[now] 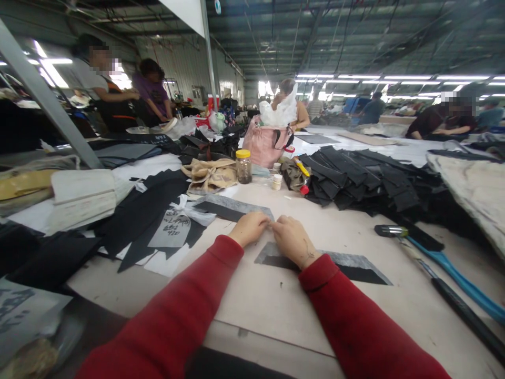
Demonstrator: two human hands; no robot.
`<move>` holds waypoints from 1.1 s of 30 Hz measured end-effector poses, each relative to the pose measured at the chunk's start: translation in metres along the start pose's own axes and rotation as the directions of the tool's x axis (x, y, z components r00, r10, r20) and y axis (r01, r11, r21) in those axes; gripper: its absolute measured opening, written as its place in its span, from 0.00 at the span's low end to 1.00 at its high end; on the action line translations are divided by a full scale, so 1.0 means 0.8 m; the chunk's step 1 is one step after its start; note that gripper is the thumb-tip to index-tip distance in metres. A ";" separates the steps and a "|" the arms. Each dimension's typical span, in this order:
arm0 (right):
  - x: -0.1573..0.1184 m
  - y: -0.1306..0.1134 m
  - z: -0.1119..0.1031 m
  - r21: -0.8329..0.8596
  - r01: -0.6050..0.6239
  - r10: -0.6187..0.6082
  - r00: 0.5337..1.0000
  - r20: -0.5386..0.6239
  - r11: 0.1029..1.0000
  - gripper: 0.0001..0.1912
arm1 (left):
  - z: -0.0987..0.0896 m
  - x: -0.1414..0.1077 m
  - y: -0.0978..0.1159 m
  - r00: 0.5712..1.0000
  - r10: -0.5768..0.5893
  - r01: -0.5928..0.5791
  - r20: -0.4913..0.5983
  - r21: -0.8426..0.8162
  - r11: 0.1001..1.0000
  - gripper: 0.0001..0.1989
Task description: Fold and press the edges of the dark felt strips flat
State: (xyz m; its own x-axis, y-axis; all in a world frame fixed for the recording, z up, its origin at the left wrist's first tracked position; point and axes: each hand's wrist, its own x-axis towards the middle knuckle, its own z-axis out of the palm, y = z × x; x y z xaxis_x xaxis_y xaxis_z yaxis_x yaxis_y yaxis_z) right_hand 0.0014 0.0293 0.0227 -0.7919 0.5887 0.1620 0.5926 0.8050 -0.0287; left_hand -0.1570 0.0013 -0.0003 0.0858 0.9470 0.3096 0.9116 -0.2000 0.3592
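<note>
Across the pale flat counter (268,310), one slim black-and-grey fabric strip (235,207) lies beyond the left hand (251,229), another strip (361,266) below the right hand (292,241). Fingers look pinched narrow, holding what I cannot tell; a dragging right wrist could skew the nearer strip.

1. Two flat, angled black-and-grey strips (361,266): matt cloth, their grey bands mottled and rougher-looking.
2. Broad pale-beige flat tabletop (252,305): smooth, dull.
3. Round clear yellow-lidded jar (243,169): glossy, plastic-looking.
4. Soft pink bag (262,139): creased matt cloth.
5. Crumpled white translucent bag (279,111): thin, shiny plastic.
6. Curved blue brush handle (444,262): smooth plastic, slight sheen.
</note>
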 end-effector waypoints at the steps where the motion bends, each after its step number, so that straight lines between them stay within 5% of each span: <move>1: 0.000 0.000 0.000 -0.015 -0.010 0.010 1.000 0.009 1.000 0.15 | 0.001 0.000 0.003 1.000 0.007 -0.007 0.004 0.006 1.000 0.12; 5: 0.002 -0.004 0.004 -0.070 -0.035 0.039 0.998 0.051 0.997 0.15 | 0.003 -0.001 0.009 1.000 0.005 -0.005 0.007 0.018 1.000 0.11; 8: 0.004 -0.007 0.008 -0.078 -0.055 0.061 0.996 0.070 0.995 0.15 | 0.003 0.001 0.004 0.986 -0.158 0.156 -0.046 -0.026 0.987 0.09; 11: 0.004 -0.007 0.009 -0.072 -0.065 0.069 0.996 0.054 0.995 0.15 | 0.000 0.005 -0.008 0.916 -0.379 0.371 -0.132 -0.087 0.925 0.10; 14: 0.004 -0.005 0.009 -0.059 -0.064 0.066 0.997 0.029 0.996 0.15 | -0.003 0.007 -0.018 0.866 -0.472 0.458 -0.164 -0.116 0.881 0.11; 22: 0.013 -0.015 0.020 0.102 0.057 -0.048 0.995 -0.086 0.993 0.17 | -0.001 0.003 -0.010 0.848 -0.498 0.440 -0.183 -0.283 0.853 0.05; 26: 0.015 -0.018 0.029 0.126 0.023 -0.012 0.997 -0.082 0.992 0.19 | -0.004 0.007 -0.018 0.806 -0.560 0.422 -0.193 -0.477 0.771 0.04; 29: 0.015 -0.017 0.030 0.128 0.011 0.002 0.995 -0.097 0.992 0.19 | -0.031 0.005 -0.043 0.739 -0.635 0.378 -0.223 -0.644 0.666 0.05; 33: 0.014 -0.018 0.026 0.136 0.004 0.009 0.995 -0.097 0.991 0.20 | -0.127 -0.020 -0.090 0.584 -0.717 0.214 -0.382 -0.779 0.589 0.08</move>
State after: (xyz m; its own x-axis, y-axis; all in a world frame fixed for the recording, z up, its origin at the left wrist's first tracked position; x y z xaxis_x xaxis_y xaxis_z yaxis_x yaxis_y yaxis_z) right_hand -0.0189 0.0260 0.0047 -0.7684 0.5863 0.2566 0.5637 0.8099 -0.1623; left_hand -0.2649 -0.0252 0.0583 -0.7566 0.6002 0.2594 0.2422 -0.1113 0.9638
